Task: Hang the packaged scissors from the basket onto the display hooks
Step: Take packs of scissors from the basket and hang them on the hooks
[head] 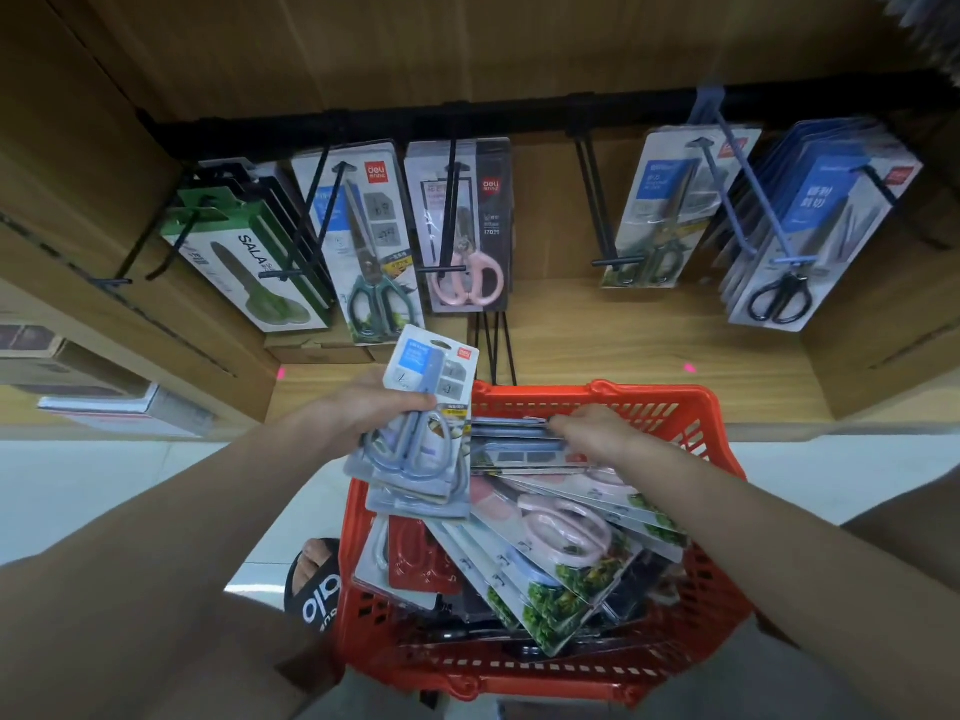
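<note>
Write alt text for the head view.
A person's left hand grips a stack of grey-handled packaged scissors above a red plastic basket, while the right hand reaches into its packs. Behind, black display hooks hold more scissors.

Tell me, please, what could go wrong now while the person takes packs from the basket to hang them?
1. The left hand grips a fanned stack of grey scissors packs; the lower ones could slip out.
2. The right hand pulls at packs standing on edge in the red basket; the loose, slanted pile of pink scissors packs may shift or spill.
3. The empty hook is thin and long; a pack hole could miss it.
</note>
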`<act>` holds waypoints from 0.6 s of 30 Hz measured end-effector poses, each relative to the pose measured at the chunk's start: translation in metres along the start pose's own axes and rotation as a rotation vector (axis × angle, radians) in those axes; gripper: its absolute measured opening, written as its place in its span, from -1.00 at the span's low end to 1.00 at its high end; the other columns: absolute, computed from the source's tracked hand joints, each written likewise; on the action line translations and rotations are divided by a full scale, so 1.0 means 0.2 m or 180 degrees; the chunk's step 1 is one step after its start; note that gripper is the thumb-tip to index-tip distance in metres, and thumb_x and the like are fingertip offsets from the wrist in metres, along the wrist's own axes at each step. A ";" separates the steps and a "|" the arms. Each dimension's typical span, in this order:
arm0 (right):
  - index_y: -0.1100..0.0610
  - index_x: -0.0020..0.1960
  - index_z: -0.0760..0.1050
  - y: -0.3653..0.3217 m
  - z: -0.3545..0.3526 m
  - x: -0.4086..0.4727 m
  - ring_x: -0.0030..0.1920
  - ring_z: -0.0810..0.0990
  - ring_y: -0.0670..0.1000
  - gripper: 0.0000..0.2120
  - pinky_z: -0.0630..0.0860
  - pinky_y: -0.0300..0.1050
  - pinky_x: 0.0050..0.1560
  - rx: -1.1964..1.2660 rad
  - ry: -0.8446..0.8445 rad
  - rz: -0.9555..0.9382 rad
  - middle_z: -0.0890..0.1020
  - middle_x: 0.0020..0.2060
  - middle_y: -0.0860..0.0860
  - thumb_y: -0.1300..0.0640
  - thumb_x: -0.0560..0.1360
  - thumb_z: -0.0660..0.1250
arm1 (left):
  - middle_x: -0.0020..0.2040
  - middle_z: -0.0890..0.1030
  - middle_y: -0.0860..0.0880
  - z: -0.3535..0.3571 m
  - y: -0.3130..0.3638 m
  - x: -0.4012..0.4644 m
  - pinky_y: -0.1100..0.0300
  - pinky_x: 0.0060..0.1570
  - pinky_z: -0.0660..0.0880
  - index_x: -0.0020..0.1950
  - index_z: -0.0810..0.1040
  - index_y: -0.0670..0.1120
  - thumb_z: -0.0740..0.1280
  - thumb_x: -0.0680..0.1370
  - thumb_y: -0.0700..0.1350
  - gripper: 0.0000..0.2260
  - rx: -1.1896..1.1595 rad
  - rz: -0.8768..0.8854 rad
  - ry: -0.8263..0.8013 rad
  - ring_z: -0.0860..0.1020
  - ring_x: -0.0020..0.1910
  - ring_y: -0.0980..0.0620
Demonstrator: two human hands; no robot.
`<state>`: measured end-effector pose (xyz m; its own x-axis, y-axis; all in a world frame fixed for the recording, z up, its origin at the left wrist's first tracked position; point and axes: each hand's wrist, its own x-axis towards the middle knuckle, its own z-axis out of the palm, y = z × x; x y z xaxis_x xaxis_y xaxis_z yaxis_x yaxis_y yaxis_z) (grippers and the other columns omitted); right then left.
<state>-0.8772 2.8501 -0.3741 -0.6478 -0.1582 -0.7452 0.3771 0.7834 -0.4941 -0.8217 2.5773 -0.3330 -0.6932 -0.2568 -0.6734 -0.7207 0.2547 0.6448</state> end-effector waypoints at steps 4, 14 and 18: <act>0.14 0.33 0.56 0.00 0.03 0.07 0.20 0.61 0.16 -0.56 0.57 0.16 0.31 -0.0094 0.0006 -0.0016 0.64 0.18 0.10 -0.15 0.62 0.31 | -0.17 0.75 0.19 0.03 0.00 0.00 0.34 -0.48 0.53 0.05 0.65 0.12 0.54 0.57 -0.10 -0.85 0.0046 0.0115 -0.0063 0.66 -0.11 0.13; -0.01 0.50 0.41 -0.03 0.05 0.14 0.23 0.62 0.13 -0.57 0.57 0.10 0.24 -0.2630 -0.0031 -0.1469 0.62 0.30 0.08 -0.13 0.68 0.24 | 0.19 0.70 -0.02 -0.05 -0.06 0.01 0.18 -0.15 0.48 0.36 0.59 -0.02 0.53 0.58 -0.06 -0.63 0.0014 0.0025 0.0145 0.62 0.13 0.01; 0.08 0.40 0.41 -0.05 0.06 0.10 -0.09 0.65 0.14 -0.68 0.49 0.02 -0.20 -0.3821 0.0390 -0.2044 0.65 0.02 0.06 0.24 0.67 0.19 | 0.18 0.69 -0.01 -0.07 -0.07 0.01 0.16 -0.07 0.47 0.37 0.58 -0.03 0.54 0.56 -0.01 -0.60 -0.0096 0.0034 0.0194 0.62 0.11 0.01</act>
<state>-0.8864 2.8312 -0.3895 -0.5671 -0.6839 -0.4590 -0.7701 0.6379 0.0008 -0.8123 2.5607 -0.3386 -0.6993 -0.3108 -0.6437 -0.7125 0.2299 0.6630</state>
